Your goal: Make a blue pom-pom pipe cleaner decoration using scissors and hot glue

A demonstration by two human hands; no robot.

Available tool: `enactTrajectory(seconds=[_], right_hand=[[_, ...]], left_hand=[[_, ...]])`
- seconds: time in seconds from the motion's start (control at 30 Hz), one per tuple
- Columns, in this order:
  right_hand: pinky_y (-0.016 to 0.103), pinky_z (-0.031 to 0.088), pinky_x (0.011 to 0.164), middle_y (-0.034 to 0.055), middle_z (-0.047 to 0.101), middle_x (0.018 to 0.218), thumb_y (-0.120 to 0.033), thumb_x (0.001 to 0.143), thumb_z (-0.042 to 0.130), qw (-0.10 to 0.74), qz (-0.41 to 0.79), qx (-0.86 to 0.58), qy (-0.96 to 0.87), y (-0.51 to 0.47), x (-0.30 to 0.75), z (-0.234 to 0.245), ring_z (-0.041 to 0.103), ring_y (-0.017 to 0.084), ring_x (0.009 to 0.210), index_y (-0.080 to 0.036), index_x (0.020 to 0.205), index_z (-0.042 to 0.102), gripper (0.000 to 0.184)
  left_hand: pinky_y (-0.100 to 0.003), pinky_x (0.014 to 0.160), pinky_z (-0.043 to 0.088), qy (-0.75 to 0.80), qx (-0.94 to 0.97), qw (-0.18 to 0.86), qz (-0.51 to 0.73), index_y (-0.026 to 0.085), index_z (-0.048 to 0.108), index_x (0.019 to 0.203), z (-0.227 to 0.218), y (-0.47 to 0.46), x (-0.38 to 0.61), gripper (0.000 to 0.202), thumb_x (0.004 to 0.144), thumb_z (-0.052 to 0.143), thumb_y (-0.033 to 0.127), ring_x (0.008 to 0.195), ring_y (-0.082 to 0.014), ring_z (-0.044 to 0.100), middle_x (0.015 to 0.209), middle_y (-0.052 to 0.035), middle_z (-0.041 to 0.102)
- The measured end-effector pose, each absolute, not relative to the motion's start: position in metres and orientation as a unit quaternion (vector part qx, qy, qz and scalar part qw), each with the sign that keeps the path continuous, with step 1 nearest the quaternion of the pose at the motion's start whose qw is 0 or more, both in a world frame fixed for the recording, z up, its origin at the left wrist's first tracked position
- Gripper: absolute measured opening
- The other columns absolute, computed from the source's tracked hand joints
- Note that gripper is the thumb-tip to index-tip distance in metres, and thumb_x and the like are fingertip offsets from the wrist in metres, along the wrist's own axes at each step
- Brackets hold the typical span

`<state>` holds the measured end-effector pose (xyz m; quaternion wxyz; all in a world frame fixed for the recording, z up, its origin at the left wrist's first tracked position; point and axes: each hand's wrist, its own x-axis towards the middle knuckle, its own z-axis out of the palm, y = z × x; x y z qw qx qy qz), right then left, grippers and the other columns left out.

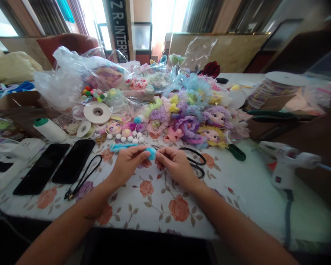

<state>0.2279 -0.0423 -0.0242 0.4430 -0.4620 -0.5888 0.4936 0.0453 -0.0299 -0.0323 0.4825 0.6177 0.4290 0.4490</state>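
A small fluffy blue pom-pom (150, 153) is pinched between the thumb and fingers of my left hand (134, 159). Close against its right side, the fingertips of my right hand (173, 162) are pressed together; whatever they hold is too small to make out. Light-blue fuzzy strips (121, 147) lie just behind my left hand. Scissors with black handles (200, 163) rest on the cloth beside my right hand, their blades partly hidden by it.
Beyond my hands are white beads (129, 139), doll-face pieces (209, 134) and a heap of pastel ruffles (186, 99). To the left lie two phones (73, 162), a thread cone (49, 130) and a ribbon spool (96, 112). A glue gun (285, 165) stands right on the flowered tablecloth (160, 217).
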Motion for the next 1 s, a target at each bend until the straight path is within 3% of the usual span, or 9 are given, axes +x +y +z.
enactTrajectory(seconds=[0.1, 0.17, 0.27, 0.4, 0.63, 0.77, 0.83, 0.9, 1.0], right_hand=[[0.023, 0.043, 0.05, 0.0, 0.061, 0.061, -0.049, 0.084, 0.065, 0.458, 0.483, -0.47, -0.58, -0.0416, 0.2292, -0.0221, 0.053, 0.012, 0.053, -0.018, 0.072, 0.063, 0.033], [0.023, 0.042, 0.049, -0.0002, 0.06, 0.059, -0.05, 0.085, 0.064, 0.456, 0.478, -0.476, -0.581, -0.0423, 0.2282, -0.0222, 0.052, 0.012, 0.052, -0.018, 0.072, 0.062, 0.035], [0.023, 0.039, 0.047, -0.001, 0.058, 0.057, -0.048, 0.084, 0.063, 0.437, 0.468, -0.473, -0.605, -0.0439, 0.2253, -0.0244, 0.05, 0.011, 0.049, -0.018, 0.07, 0.063, 0.033], [0.024, 0.041, 0.048, -0.0007, 0.059, 0.058, -0.047, 0.083, 0.062, 0.408, 0.5, -0.444, -0.622, -0.0421, 0.2255, -0.026, 0.051, 0.012, 0.051, -0.018, 0.069, 0.064, 0.032], [0.022, 0.04, 0.048, 0.0001, 0.061, 0.061, -0.046, 0.082, 0.066, 0.461, 0.521, -0.473, -0.541, -0.0355, 0.2343, -0.021, 0.052, 0.011, 0.051, -0.017, 0.075, 0.062, 0.03], [0.024, 0.038, 0.049, -0.0002, 0.06, 0.062, -0.042, 0.084, 0.064, 0.472, 0.444, -0.488, -0.585, -0.038, 0.2321, -0.0199, 0.05, 0.012, 0.052, -0.017, 0.073, 0.064, 0.026], [0.025, 0.04, 0.054, 0.0006, 0.063, 0.066, -0.035, 0.083, 0.063, 0.448, 0.418, -0.47, -0.635, -0.0398, 0.2297, -0.0204, 0.053, 0.013, 0.057, -0.018, 0.074, 0.067, 0.019], [0.025, 0.041, 0.057, 0.0012, 0.065, 0.068, -0.031, 0.082, 0.062, 0.433, 0.406, -0.463, -0.658, -0.041, 0.2283, -0.0212, 0.054, 0.014, 0.06, -0.018, 0.075, 0.069, 0.016], [0.025, 0.038, 0.052, 0.0006, 0.06, 0.064, -0.035, 0.084, 0.061, 0.447, 0.401, -0.482, -0.638, -0.0405, 0.2294, -0.0224, 0.05, 0.013, 0.055, -0.017, 0.077, 0.068, 0.021]], left_hand=[[-0.026, 0.056, 0.054, 0.455, 0.595, 0.457, 0.479, 0.016, 0.076, 0.096, -0.0311, -0.0288, 0.0436, 0.03, 0.086, 0.066, 0.042, 0.057, -0.0137, 0.062, 0.065, -0.0029, 0.069], [-0.026, 0.062, 0.057, 0.453, 0.601, 0.428, 0.5, 0.019, 0.074, 0.108, -0.0312, -0.0281, 0.0437, 0.036, 0.079, 0.073, 0.041, 0.075, -0.0176, 0.068, 0.09, -0.0069, 0.074], [-0.033, 0.083, 0.059, 0.391, 0.68, 0.402, 0.472, 0.028, 0.072, 0.116, -0.0324, -0.0287, 0.0462, 0.048, 0.07, 0.083, 0.033, 0.109, -0.025, 0.065, 0.126, -0.0085, 0.067], [-0.037, 0.091, 0.057, 0.361, 0.719, 0.384, 0.454, 0.027, 0.079, 0.094, -0.0343, -0.0306, 0.0487, 0.015, 0.079, 0.075, 0.03, 0.097, -0.0229, 0.07, 0.106, -0.0063, 0.076], [-0.032, 0.076, 0.058, 0.467, 0.646, 0.345, 0.496, 0.023, 0.078, 0.09, -0.0344, -0.0265, 0.0413, 0.019, 0.08, 0.073, 0.039, 0.081, -0.0199, 0.07, 0.09, -0.005, 0.076], [-0.037, 0.094, 0.055, 0.448, 0.68, 0.3, 0.497, 0.026, 0.071, 0.117, -0.0349, -0.0254, 0.0439, 0.046, 0.074, 0.079, 0.04, 0.111, -0.0253, 0.065, 0.121, -0.0075, 0.07], [-0.038, 0.101, 0.051, 0.387, 0.725, 0.314, 0.476, 0.027, 0.072, 0.115, -0.0354, -0.0264, 0.0477, 0.041, 0.075, 0.078, 0.036, 0.118, -0.0255, 0.062, 0.126, -0.0071, 0.068], [-0.035, 0.095, 0.054, 0.369, 0.728, 0.344, 0.465, 0.026, 0.078, 0.101, -0.0361, -0.0275, 0.0501, 0.023, 0.08, 0.074, 0.034, 0.106, -0.023, 0.068, 0.112, -0.0066, 0.074], [-0.03, 0.077, 0.058, 0.422, 0.678, 0.358, 0.484, 0.023, 0.079, 0.089, -0.0367, -0.0272, 0.0476, 0.016, 0.078, 0.076, 0.034, 0.085, -0.0202, 0.071, 0.093, -0.0049, 0.077]])
